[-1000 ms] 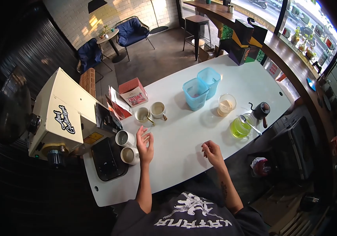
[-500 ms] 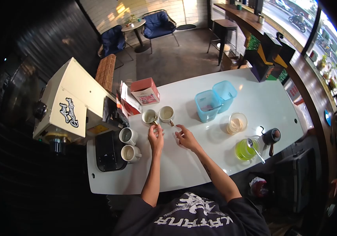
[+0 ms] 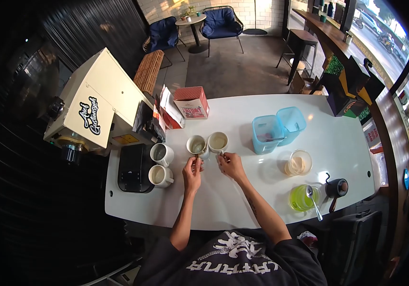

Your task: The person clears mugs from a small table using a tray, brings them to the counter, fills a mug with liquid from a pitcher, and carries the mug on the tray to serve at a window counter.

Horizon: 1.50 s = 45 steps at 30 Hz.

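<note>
Two pale cups stand side by side near the middle of the white table (image 3: 223, 205). My left hand (image 3: 192, 175) is closed on the handle of the left cup (image 3: 196, 144). At the right cup (image 3: 218, 140), my right hand (image 3: 231, 166) has its fingers pinched on the handle. Both cups are upright, with what looks like spoons or handles partly hidden by the fingers. Two more mugs, an upper one (image 3: 161, 154) and a lower one (image 3: 160, 176), stand to the left beside a black scale (image 3: 134, 169).
A cream grinder (image 3: 94, 100) stands at the left, red box (image 3: 192, 102) behind the cups. To the right are blue containers (image 3: 267, 134), a glass (image 3: 298, 163), a green-liquid vessel (image 3: 302, 198) with a spoon, and a black kettle (image 3: 336, 188).
Both hands have moved forward to the two middle cups and closed at their handles. The view has turned, so the table's things appear shifted.
</note>
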Motion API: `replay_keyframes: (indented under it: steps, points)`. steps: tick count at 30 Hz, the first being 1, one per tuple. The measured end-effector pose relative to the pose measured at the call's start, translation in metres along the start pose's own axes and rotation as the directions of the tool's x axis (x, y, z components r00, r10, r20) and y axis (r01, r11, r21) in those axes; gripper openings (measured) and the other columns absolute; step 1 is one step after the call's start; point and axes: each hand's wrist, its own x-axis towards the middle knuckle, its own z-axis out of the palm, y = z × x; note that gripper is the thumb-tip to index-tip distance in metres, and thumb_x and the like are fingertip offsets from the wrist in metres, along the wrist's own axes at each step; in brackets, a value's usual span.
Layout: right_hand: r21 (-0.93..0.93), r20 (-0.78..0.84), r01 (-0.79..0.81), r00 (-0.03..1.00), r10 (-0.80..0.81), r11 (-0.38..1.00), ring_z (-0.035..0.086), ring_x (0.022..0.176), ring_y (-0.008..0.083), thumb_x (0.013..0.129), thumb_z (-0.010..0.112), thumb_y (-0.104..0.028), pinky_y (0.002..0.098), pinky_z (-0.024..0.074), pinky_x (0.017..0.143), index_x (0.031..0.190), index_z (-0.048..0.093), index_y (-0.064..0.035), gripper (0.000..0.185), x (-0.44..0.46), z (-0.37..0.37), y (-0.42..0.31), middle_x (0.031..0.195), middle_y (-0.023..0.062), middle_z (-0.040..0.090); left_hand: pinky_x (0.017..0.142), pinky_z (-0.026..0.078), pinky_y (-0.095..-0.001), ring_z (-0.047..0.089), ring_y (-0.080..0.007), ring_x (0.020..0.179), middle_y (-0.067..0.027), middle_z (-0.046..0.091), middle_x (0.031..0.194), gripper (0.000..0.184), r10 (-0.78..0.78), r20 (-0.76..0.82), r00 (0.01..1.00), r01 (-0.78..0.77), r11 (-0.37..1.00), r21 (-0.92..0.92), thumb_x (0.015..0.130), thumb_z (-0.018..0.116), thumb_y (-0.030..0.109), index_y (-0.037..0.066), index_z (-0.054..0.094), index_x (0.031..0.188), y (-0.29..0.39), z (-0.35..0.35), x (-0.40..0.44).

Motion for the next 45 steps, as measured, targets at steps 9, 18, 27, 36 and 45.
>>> replay_keyframes:
  steps: [9,18,27,36,45]
  points:
    - [0.086,0.242,-0.2,0.955,0.174,0.976,0.062,0.053,0.0173,0.094,0.061,-0.028,0.0324,0.0479,0.053,0.082,0.066,0.0052,0.036,-0.079,-0.05,-0.011,0.061,0.0123,0.063,0.069,0.053,-0.0269,0.06,-0.0109,0.074,-0.0071,0.065,0.089,0.021,-0.077,0.058,0.995,0.081,0.994,-0.078,0.1,0.054,0.017,-0.003,0.059,0.103,0.02,0.002,-0.063]
    - [0.118,0.29,-0.29,0.925,0.246,0.95,0.062,0.055,0.0153,0.1,0.052,-0.035,0.0311,0.0493,0.053,0.081,0.065,0.0057,0.047,-0.13,-0.068,-0.006,0.065,0.0116,0.065,0.066,0.054,-0.0292,0.064,-0.0143,0.068,-0.0092,0.068,0.082,0.021,-0.045,0.063,0.997,0.048,0.998,-0.04,0.098,0.058,0.018,-0.003,0.061,0.098,0.02,0.007,-0.114]
    - [0.07,0.321,-0.243,0.924,0.209,0.967,0.062,0.055,0.0152,0.1,0.052,-0.035,0.0315,0.0497,0.054,0.082,0.065,0.0051,0.046,-0.138,-0.076,-0.003,0.066,0.0106,0.065,0.065,0.054,-0.0281,0.065,-0.0127,0.074,-0.0084,0.068,0.085,0.018,-0.037,0.046,0.998,0.041,0.994,-0.101,0.098,0.057,0.014,-0.003,0.061,0.099,0.015,0.012,-0.122]
    - [0.073,0.345,-0.27,0.91,0.23,0.96,0.054,0.059,0.009,0.1,0.052,-0.029,0.0262,0.0461,0.055,0.095,0.067,0.0035,0.036,-0.138,-0.078,-0.006,0.07,0.0036,0.062,0.062,0.051,-0.0245,0.06,-0.009,0.069,-0.0058,0.068,0.087,0.023,-0.091,0.104,0.99,0.1,0.99,-0.094,0.1,0.054,0.021,-0.001,0.061,0.1,0.023,0.015,-0.118]
    - [0.098,0.296,-0.233,0.935,0.195,0.968,0.06,0.057,0.0158,0.098,0.056,-0.034,0.0325,0.0467,0.054,0.076,0.06,0.0023,0.043,-0.136,-0.077,-0.008,0.063,0.0104,0.062,0.064,0.048,-0.0242,0.061,-0.0109,0.076,-0.007,0.067,0.093,0.032,-0.139,0.194,0.971,0.166,0.978,-0.13,0.103,0.047,0.029,0.0,0.061,0.104,0.028,0.02,-0.12]
